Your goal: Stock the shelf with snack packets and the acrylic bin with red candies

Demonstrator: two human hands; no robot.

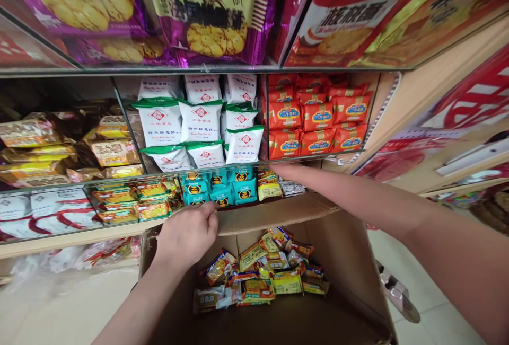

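My left hand [191,233] is closed over the near-shelf edge of a brown cardboard box [344,260], its fingers curled round the rim. Inside the box lies a loose heap of small wrapped snack packets [258,273] in yellow, orange and silver. My right hand [285,169] reaches under the glass ledge into the lowest shelf row; its fingers are hidden there. Close to it are a yellow packet [270,191] and silver packets [293,186]. Teal packets [220,192] are stacked between my two hands.
White-and-green packets [201,122] and red packets [318,114] fill the row above, with brown-yellow ones [29,146] to the left. Large biscuit bags [214,11] stand on top. Glass dividers separate the compartments. A shoe [397,292] is on the tiled floor right of the box.
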